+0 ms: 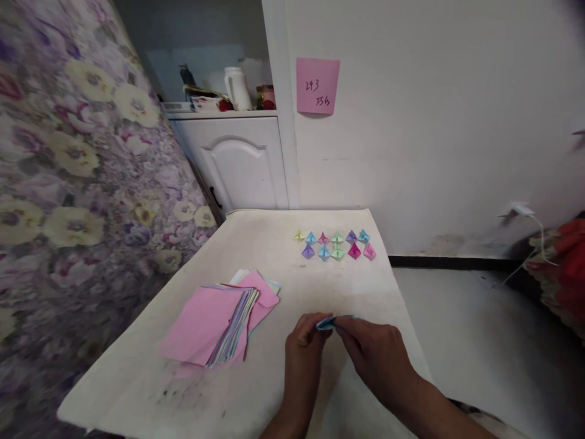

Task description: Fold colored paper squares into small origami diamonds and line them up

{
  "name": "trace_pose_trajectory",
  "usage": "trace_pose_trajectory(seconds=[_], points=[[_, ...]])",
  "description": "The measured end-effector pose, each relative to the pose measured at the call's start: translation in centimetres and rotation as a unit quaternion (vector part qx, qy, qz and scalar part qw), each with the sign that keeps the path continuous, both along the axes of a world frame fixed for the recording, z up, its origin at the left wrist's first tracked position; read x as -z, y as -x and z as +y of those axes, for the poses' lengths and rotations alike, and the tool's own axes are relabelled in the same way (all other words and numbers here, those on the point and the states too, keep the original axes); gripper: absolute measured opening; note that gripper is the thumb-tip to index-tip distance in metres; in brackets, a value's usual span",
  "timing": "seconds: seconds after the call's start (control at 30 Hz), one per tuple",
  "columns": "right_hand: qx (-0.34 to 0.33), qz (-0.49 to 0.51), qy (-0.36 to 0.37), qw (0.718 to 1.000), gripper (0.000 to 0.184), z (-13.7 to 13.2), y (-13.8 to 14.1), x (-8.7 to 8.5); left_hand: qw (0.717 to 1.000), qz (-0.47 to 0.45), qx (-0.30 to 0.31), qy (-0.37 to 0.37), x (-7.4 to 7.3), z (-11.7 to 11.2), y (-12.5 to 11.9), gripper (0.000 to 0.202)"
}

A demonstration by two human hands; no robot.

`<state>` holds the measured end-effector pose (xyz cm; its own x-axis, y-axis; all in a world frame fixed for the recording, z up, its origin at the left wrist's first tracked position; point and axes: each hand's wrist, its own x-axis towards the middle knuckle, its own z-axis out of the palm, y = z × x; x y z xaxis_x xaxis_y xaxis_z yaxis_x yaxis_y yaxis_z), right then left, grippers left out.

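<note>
Between my two hands, over the near part of the table, is a small piece of folded blue paper (326,324). My left hand (307,341) pinches its left end with thumb and fingers. The fingers of my right hand (372,344) close on its right end, hiding part of it. To the left of my hands lies a thick stack of square paper sheets (205,320), pink on top with purple, yellow and blue edges showing. Beyond my hands, several small folded paper pieces (337,252) stand in two rows, in yellow, blue, pink, green and purple.
The table (274,244) wears a pale cloth with dark smudges near the left front. A flowered curtain (91,183) hangs at the left. Behind are a white cabinet (244,161) and a wall with a pink note (317,86). Red fabric (564,262) lies at far right.
</note>
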<state>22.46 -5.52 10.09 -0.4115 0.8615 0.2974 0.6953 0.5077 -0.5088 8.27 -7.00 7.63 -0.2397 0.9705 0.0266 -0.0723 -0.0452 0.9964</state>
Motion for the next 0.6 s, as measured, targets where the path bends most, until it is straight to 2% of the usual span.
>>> trace_pose_trajectory(seconds=[0.1,0.2,0.27,0.33,0.47,0.6], points=[[-0.01,0.078,0.068,0.995,0.026,0.2,0.3,0.5,1.0,0.012,-0.014,-0.012,0.2,0.1,0.0,0.017],[-0.039,0.163,0.133,0.977,0.026,0.3,0.6,0.8,0.999,0.02,-0.029,-0.021,0.4,0.0,0.0,0.02],[-0.06,0.206,0.146,0.966,0.023,0.5,0.6,0.8,1.0,0.01,-0.02,-0.016,0.3,-0.2,0.0,0.022],[-0.069,0.221,0.124,0.965,0.018,0.7,0.4,0.7,1.0,-0.005,0.002,-0.002,0.1,-0.3,0.0,0.023],[-0.083,0.185,0.066,0.977,0.014,1.0,0.0,0.2,0.998,-0.031,0.047,0.015,-0.7,-0.5,-0.1,0.023],[-0.08,0.188,0.033,0.978,0.016,0.9,-0.1,0.4,0.996,-0.058,0.057,0.024,-1.1,-0.7,-0.1,0.022]])
